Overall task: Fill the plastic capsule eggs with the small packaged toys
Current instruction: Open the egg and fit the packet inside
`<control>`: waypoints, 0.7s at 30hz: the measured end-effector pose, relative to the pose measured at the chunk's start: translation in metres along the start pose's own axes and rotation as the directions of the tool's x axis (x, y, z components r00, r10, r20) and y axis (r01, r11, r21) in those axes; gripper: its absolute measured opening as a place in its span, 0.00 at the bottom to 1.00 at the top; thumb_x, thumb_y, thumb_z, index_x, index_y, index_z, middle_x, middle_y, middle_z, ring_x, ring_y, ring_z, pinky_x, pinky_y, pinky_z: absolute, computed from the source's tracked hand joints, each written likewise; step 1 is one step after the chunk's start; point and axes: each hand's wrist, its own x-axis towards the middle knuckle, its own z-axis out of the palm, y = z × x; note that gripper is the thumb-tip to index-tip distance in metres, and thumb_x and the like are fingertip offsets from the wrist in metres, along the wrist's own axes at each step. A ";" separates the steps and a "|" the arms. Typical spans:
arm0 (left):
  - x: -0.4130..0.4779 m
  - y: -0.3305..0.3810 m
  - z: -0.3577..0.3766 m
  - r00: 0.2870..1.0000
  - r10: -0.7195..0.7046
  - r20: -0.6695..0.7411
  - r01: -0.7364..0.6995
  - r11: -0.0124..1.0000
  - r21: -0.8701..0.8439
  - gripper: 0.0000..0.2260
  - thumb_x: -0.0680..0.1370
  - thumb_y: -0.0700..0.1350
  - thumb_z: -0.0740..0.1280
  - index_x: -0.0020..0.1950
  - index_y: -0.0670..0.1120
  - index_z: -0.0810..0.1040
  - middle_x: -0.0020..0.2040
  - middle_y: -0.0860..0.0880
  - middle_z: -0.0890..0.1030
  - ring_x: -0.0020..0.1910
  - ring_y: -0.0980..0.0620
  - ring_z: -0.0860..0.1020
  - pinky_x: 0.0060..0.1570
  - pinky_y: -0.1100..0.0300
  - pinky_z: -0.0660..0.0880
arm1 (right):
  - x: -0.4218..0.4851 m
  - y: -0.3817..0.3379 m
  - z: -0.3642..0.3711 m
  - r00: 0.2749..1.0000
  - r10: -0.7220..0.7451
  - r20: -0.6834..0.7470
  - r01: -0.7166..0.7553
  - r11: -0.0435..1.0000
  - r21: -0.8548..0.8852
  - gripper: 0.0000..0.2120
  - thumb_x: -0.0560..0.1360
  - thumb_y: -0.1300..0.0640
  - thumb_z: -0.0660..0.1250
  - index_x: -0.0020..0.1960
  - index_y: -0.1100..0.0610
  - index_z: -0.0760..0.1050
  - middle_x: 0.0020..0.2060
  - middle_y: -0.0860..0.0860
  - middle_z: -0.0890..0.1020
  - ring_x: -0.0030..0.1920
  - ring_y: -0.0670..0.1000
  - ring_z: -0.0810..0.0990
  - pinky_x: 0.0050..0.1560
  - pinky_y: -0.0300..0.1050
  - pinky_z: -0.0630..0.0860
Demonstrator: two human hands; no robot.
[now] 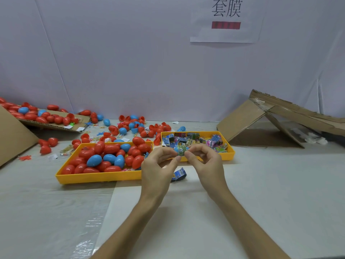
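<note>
left hand (158, 162), right hand (204, 158): fingers (188, 156) pinch blue egg (176, 149) and green toy packet (181, 151) (seam hidden). Packet should sit fully inside before halves snap.

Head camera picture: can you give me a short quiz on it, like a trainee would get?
1. True or false: the left yellow tray holds mostly blue eggs.
2. What do the left hand and right hand pinch between them? A) a blue egg with a green printed packet; B) a red egg; C) cardboard.
3. Fill in: the right yellow tray holds small packaged ___.
Key: 1 false; 2 A; 3 toys.
</note>
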 end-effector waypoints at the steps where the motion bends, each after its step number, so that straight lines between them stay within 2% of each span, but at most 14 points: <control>1: 0.000 0.000 0.000 1.000 -0.003 -0.005 0.003 1.000 -0.006 0.10 0.74 0.39 0.76 0.46 0.55 0.80 0.46 0.53 0.84 0.48 0.60 0.83 0.49 0.68 0.78 | 0.000 0.000 0.000 1.000 -0.004 -0.011 0.004 1.000 0.001 0.05 0.75 0.62 0.74 0.46 0.53 0.81 0.44 0.46 0.84 0.47 0.47 0.84 0.45 0.39 0.80; 8: 0.000 -0.001 -0.002 0.997 -0.031 -0.071 0.026 0.997 -0.079 0.06 0.74 0.39 0.76 0.48 0.47 0.83 0.45 0.52 0.85 0.47 0.56 0.84 0.49 0.66 0.79 | -0.003 -0.003 0.004 0.999 -0.024 -0.032 0.025 0.998 0.049 0.08 0.73 0.64 0.75 0.47 0.52 0.82 0.46 0.45 0.86 0.48 0.47 0.86 0.46 0.37 0.80; 14: -0.002 0.000 -0.001 0.987 -0.006 -0.161 -0.008 0.996 -0.088 0.09 0.74 0.37 0.76 0.45 0.51 0.82 0.44 0.52 0.85 0.46 0.57 0.84 0.46 0.69 0.78 | -0.005 -0.003 0.011 1.000 0.023 -0.008 -0.022 0.994 0.111 0.06 0.73 0.63 0.76 0.45 0.53 0.84 0.47 0.45 0.86 0.49 0.48 0.86 0.46 0.36 0.80; 21: -0.002 -0.002 0.002 0.993 0.044 -0.108 -0.046 0.999 -0.019 0.08 0.76 0.37 0.74 0.46 0.50 0.82 0.46 0.50 0.83 0.48 0.53 0.82 0.50 0.64 0.80 | -0.005 -0.002 0.010 0.998 0.049 -0.029 -0.045 0.991 0.128 0.04 0.74 0.62 0.75 0.43 0.53 0.83 0.44 0.46 0.85 0.46 0.46 0.85 0.45 0.35 0.78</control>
